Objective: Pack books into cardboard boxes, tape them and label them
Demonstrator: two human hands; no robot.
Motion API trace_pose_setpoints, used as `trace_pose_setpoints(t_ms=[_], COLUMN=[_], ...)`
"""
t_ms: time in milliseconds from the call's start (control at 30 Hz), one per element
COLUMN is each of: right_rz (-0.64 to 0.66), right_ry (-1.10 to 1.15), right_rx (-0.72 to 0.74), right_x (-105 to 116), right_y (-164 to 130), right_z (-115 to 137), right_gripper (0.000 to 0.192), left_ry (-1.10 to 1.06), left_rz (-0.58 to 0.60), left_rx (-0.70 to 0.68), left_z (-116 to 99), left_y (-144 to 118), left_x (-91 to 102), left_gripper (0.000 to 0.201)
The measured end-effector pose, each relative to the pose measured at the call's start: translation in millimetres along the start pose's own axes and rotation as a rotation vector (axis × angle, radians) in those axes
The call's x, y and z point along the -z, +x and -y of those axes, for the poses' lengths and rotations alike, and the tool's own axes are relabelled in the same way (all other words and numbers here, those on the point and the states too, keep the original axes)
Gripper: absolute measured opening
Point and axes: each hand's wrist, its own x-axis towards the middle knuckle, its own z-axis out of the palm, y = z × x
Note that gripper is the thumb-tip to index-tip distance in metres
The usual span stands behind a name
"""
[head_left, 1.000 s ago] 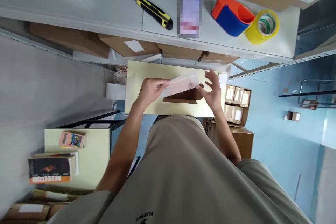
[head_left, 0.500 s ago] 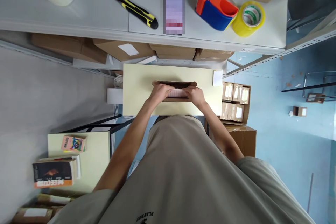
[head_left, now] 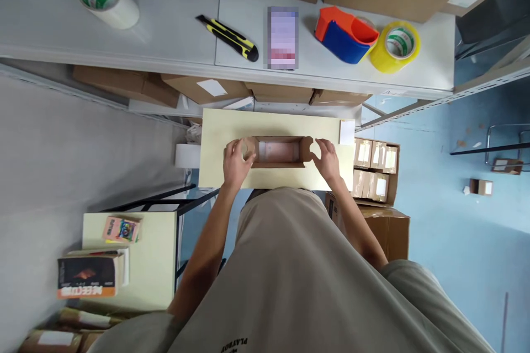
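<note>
The left hand (head_left: 236,161) curls its fingers round the left end flap of the box (head_left: 278,152); the right hand (head_left: 328,156) pinches the right end flap in the same way. The box lies open on the pale table (head_left: 219,127), in the middle, with a pale pink item (head_left: 278,150) lying flat inside. Judging by the grips, the step in hand is closing the box: the end flaps would need folding inward over the item, then the long flaps pressed down.

On the far shelf (head_left: 174,27), left to right, stand a white tape roll (head_left: 106,1), a yellow-black knife (head_left: 228,38), a blurred card (head_left: 282,37), a red-blue tape dispenser (head_left: 345,34) and a yellow tape roll (head_left: 395,44). Books (head_left: 89,276) lie on a second table near left. Small boxes (head_left: 375,168) sit in a carton at the right. Nothing lies between the hands and the flaps.
</note>
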Motion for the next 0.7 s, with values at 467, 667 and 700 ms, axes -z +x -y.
trace_pose_setpoints(t_ms=[467,667,700], right_rz=[-0.056,0.07,0.097], right_ry=[-0.022,0.013,0.023], right_rx=[-0.232,-0.254,-0.255], right_x=[-28,-22,-21], right_y=[62,75,75], right_z=[40,55,57], right_gripper=[0.043,0.032,0.031], left_ry=[-0.033,-0.048,-0.051], left_rz=[0.106,0.207,0.226], left_rx=[0.072,-0.044,-0.058], left_z=[-9,-10,-10], left_y=[-3,-8,-9], left_x=[-15.5,-16.9,-17.3], left_gripper=[0.038,0.047,0.048])
